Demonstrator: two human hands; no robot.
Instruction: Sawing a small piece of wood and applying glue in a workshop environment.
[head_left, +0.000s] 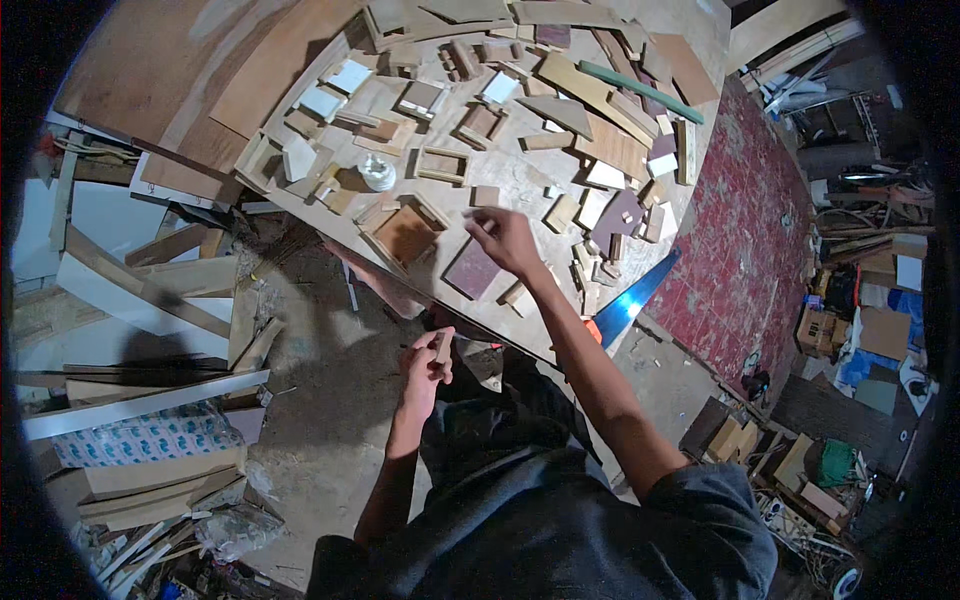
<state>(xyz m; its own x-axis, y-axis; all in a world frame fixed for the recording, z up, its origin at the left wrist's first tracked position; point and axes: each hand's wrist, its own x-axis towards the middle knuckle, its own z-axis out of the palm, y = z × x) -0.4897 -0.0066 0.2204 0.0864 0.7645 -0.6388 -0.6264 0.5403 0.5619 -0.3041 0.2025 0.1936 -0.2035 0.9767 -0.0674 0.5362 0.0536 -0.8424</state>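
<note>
My left hand (424, 372) is just off the table's near edge, its fingers closed around a small wooden block (444, 347). Over the tabletop, my right hand (505, 240) has its fingers bent in a pinch. Whatever is between those fingertips, if anything, is too small to make out. Beneath that hand lies a dark reddish board (471, 271), and a small square wood piece (485, 196) is just beyond its fingers. To its left stands an open wooden box (404, 238). A white tub (376, 172) sits farther left, beside a small wooden frame (442, 166).
Wood offcuts and small boxes crowd the wooden table (335, 222). A handsaw (632, 300) with an orange handle juts past the near right edge. A green strip (640, 90) lies at the back. Scrap boards (145, 290) lean at left; clutter lines the right.
</note>
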